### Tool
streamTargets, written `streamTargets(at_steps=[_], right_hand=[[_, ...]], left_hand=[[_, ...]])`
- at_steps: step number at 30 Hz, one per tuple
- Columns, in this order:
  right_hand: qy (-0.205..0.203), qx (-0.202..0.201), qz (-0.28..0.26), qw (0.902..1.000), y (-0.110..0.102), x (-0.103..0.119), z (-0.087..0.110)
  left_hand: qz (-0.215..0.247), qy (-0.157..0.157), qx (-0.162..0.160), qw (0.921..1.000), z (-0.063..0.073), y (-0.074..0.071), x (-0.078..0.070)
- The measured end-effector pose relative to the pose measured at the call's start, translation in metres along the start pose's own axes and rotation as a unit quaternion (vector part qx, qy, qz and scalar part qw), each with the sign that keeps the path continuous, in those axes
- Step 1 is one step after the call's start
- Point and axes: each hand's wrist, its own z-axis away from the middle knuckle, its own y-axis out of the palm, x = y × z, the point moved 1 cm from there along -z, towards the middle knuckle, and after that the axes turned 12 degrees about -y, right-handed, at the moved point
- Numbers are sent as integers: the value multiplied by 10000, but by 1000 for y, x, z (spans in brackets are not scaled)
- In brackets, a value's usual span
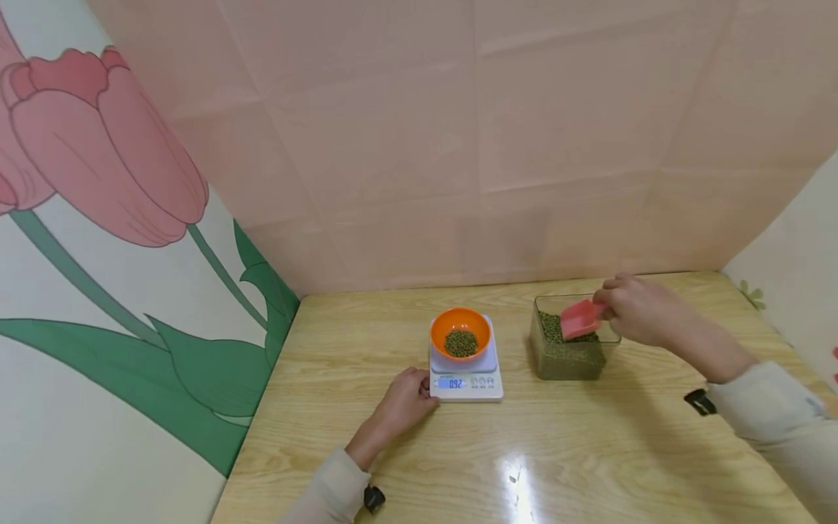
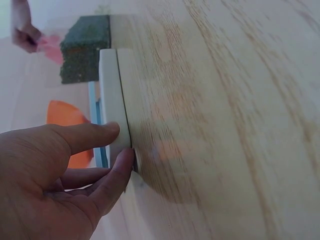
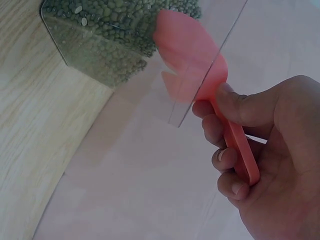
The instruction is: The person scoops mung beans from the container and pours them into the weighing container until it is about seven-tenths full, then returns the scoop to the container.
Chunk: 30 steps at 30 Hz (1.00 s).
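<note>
My right hand [image 1: 638,309] grips the handle of a pink plastic scoop [image 1: 580,320], fingers curled round it in the right wrist view. The scoop's head dips inside a clear rectangular container [image 1: 568,364], close to the green mung beans [image 3: 122,25] there. On a white kitchen scale [image 1: 458,394] sits an orange bowl [image 1: 462,319] with a small heap of the same beans [image 1: 461,343]. The scale's lit display seems to read 092. At its front left corner my left hand [image 1: 401,400] pinches the scale's edge between thumb and fingers.
The light wood-grain table [image 1: 340,349] meets a pinkish cloth backdrop [image 1: 393,182] behind. A wall with painted tulips [image 1: 131,145] borders the left, a pale wall [image 1: 785,247] the right. The container stands to the right of the scale, with a gap between them.
</note>
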Motion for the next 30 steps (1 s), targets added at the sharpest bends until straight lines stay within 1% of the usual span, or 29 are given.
streamTargets(at_steps=[9,16,23,27,30], right_hand=[[31,-31,6,10000,6,1,-3],[246,129,-259,9993,13,1,-6],[261,73,-353,9990,17,3,-8],[343,112,-483,9982,21,4,-10],[357,114,-482,9981,23,5,-11]], left_hand=[[48,-70,16,10000,-3,3,3],[83,-51,7,10000,-4,3,4],[86,-43,-53,9999,-2,2,2],[46,-37,-113,9999,-2,2,1],[24,-3,-146,9999,-1,2,1]])
